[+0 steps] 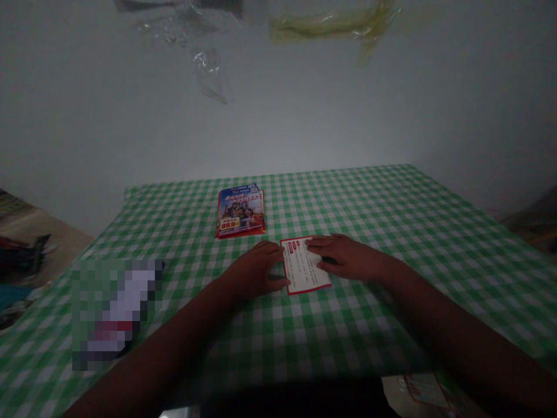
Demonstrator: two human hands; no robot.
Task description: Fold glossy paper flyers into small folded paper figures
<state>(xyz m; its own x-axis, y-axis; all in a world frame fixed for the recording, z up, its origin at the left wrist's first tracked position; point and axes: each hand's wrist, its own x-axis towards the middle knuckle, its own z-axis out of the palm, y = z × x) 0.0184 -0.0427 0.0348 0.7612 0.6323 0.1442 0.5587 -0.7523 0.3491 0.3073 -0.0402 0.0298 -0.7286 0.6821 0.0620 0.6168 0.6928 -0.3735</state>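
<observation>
A white card with a red border [304, 267] lies flat on the green-and-white checked tablecloth [348, 197], close to the table's near side. My left hand [256, 270] grips the card's left edge between fingers and thumb. My right hand [348, 257] presses its fingers on the card's upper right part. Printed lines and small red labels cover the card, too small to read. Farther back, a colourful printed booklet [240, 212] with a red lower edge and a yellow price tag lies on the cloth, apart from both hands.
A pixelated patch [115, 313] hides something on the cloth at the near left. Clear plastic film [209, 75] and a yellowish strip [335, 23] hang above the white wall behind the table. Clutter [21, 261] lies on the floor at left; a paper [429, 392] lies below the near edge.
</observation>
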